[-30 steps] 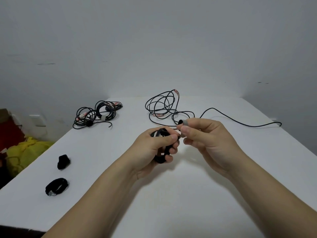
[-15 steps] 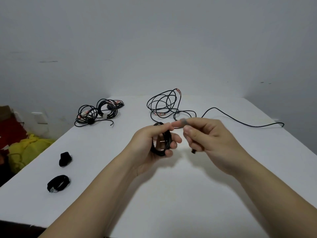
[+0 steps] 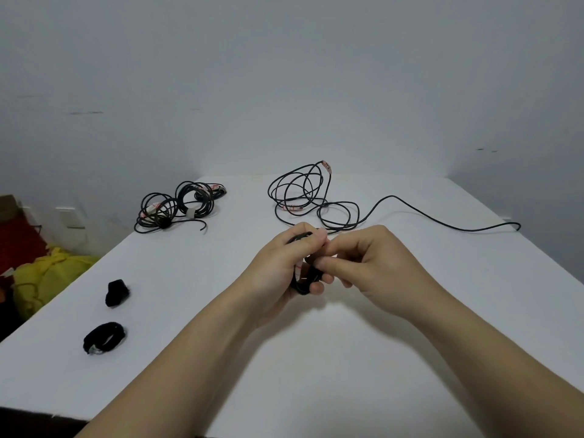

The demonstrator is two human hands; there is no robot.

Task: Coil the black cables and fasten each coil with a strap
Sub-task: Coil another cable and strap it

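Observation:
My left hand (image 3: pixel 284 267) grips a small black cable coil (image 3: pixel 302 281) above the middle of the white table (image 3: pixel 316 358). My right hand (image 3: pixel 369 263) pinches part of that coil next to the left thumb; what its fingertips hold is mostly hidden. Behind the hands lies a loose black cable (image 3: pixel 303 194) with red-marked white tags, its tail running right toward the table edge. Two strapped coils (image 3: pixel 177 205) lie at the back left. Two black straps lie at the left: a folded strap (image 3: pixel 117 293) and a looped strap (image 3: pixel 104 338).
A grey wall stands right behind the table. Off the left edge, lower down, are a yellow bundle (image 3: pixel 47 279), a red object (image 3: pixel 19 245) and a wall socket (image 3: pixel 71 216). The table's front edge is close below my forearms.
My right hand has closed in from the right onto the coil in my left hand and now pinches it. The coil has stayed in the left hand throughout.

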